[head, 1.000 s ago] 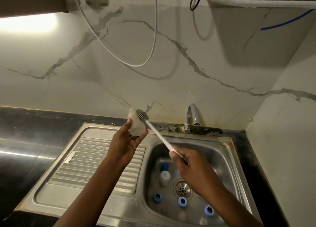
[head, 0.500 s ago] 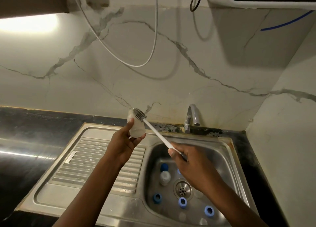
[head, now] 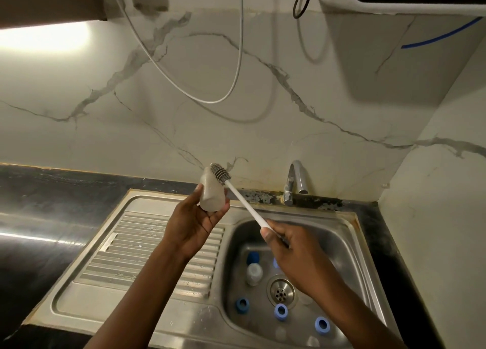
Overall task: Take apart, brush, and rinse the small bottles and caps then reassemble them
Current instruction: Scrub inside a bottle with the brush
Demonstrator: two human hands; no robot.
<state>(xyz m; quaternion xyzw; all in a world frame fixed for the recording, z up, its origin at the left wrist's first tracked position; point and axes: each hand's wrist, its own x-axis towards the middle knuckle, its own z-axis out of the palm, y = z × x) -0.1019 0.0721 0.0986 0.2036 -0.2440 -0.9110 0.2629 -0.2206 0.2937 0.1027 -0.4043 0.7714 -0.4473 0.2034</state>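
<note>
My left hand [head: 196,223] grips a small translucent bottle [head: 211,194] above the left side of the sink, its mouth tilted up and back. My right hand [head: 292,254] pinches the white handle of a bottle brush [head: 246,202]. The brush's grey bristle head [head: 220,173] lies at the bottle's mouth. In the steel sink basin [head: 349,246] lie another small bottle [head: 253,273] with a blue cap [head: 253,257] behind it, and three loose blue caps [head: 242,305], [head: 281,312], [head: 322,325]. Two clear bottles lie at the near edge [head: 281,333].
A drain [head: 281,291] sits mid-basin and a chrome tap [head: 295,180] stands at the back rim. The ribbed drainboard [head: 147,254] lies to the left, with black countertop [head: 39,217] around it. A white cable [head: 200,100] hangs on the marble wall.
The brush head has slid a little further up along the bottle's mouth, and both hands have shifted slightly up and left. The items in the basin have not moved.
</note>
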